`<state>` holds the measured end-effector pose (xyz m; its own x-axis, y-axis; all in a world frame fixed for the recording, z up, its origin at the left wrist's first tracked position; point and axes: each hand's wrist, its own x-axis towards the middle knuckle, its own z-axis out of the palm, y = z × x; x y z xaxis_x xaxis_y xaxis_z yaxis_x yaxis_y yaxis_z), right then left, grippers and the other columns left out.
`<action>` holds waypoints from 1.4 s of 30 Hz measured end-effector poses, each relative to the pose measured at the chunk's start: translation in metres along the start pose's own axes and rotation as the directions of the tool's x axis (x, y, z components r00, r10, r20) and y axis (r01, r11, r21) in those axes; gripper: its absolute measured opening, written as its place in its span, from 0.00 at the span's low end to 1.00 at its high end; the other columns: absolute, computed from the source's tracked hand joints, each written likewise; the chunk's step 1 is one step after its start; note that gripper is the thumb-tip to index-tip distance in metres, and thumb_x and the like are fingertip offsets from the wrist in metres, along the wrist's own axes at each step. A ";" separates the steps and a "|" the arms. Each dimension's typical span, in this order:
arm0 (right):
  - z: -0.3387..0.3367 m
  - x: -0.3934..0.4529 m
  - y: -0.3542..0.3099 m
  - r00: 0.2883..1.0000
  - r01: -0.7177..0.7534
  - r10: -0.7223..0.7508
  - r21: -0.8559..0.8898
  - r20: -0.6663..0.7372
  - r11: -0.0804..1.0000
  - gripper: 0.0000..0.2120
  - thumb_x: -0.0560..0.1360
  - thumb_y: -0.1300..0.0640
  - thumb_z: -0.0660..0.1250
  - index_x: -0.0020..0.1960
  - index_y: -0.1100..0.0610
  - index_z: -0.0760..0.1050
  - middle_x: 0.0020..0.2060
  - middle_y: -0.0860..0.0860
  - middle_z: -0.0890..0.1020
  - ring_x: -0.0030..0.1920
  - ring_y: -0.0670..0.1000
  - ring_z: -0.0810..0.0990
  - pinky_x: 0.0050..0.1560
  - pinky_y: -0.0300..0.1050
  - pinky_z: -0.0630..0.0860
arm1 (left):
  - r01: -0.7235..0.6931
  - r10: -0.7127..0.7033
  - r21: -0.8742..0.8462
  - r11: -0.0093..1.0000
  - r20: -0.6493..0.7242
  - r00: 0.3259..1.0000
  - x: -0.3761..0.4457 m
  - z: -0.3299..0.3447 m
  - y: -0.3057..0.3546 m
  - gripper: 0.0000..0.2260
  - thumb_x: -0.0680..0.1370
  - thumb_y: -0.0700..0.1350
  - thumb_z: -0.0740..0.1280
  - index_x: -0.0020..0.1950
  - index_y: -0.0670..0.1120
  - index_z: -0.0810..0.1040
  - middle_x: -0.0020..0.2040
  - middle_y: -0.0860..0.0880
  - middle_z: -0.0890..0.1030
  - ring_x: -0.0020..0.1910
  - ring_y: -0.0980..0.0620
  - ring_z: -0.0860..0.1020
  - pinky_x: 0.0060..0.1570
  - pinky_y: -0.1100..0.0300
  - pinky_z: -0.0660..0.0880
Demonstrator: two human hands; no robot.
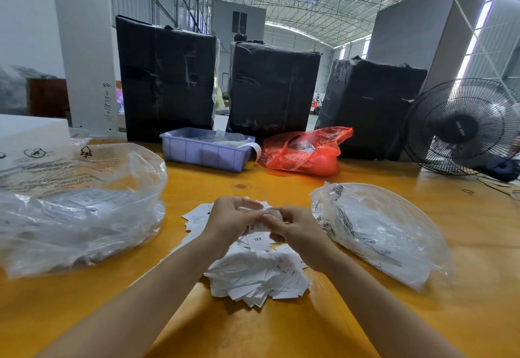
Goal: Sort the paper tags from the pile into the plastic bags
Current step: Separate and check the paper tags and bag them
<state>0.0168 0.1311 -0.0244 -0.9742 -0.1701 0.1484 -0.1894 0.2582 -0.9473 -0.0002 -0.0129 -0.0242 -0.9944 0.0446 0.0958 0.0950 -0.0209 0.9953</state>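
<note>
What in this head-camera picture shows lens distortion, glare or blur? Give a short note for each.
Head view: wide-angle bending curves the pillars and roof at the edges; daylight blows out the windows at upper right; the clear bag on the left and the one on the right carry soft glare; the fingertips of the left hand and right hand look slightly smeared over the tag pile.

Both bare forearms reach forward from the lower corners and converge toward the middle, wrists roughly level and held above the surface. The left hand [229, 221] is turned palm inward, its fingers curled and its thumb arched over the top toward the other hand. The right hand [295, 228] mirrors it, knuckles up, fingers bent inward. The fingertips of the 2 hands meet in the middle, pinching something small and pale between them
</note>
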 end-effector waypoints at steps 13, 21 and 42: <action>0.010 -0.002 -0.001 0.977 0.124 -0.121 0.004 -0.174 0.992 0.08 0.77 0.61 0.65 0.55 0.60 0.80 0.38 0.54 0.82 0.34 0.48 0.80 0.37 0.40 0.79 | -0.025 -0.053 -0.303 0.953 -0.246 0.968 0.001 0.010 -0.008 0.05 0.70 0.38 0.75 0.40 0.43 0.80 0.38 0.44 0.82 0.38 0.48 0.81 0.33 0.63 0.75; 0.022 -0.001 0.001 0.951 0.233 -0.286 -0.340 -0.116 0.911 0.13 0.77 0.58 0.67 0.60 0.60 0.78 0.47 0.54 0.81 0.43 0.52 0.81 0.44 0.44 0.79 | 0.033 -0.193 -0.516 0.856 -0.259 0.947 -0.001 0.018 -0.008 0.06 0.72 0.35 0.72 0.40 0.43 0.77 0.37 0.45 0.80 0.34 0.51 0.79 0.24 0.66 0.74; -0.012 0.007 0.003 0.941 0.077 -0.106 -0.100 -0.320 0.992 0.06 0.76 0.65 0.66 0.47 0.61 0.82 0.33 0.49 0.81 0.30 0.42 0.76 0.28 0.29 0.70 | 0.102 -0.097 0.109 0.989 -0.050 0.994 0.000 -0.004 -0.001 0.09 0.70 0.42 0.76 0.42 0.37 0.83 0.30 0.47 0.82 0.27 0.55 0.76 0.28 0.64 0.69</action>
<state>0.0080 0.1422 -0.0227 -0.9365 0.1170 0.3307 -0.2756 0.3380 -0.8999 -0.0001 -0.0167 -0.0253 -1.0000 -0.0040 -0.0016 -0.0020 0.0925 0.9957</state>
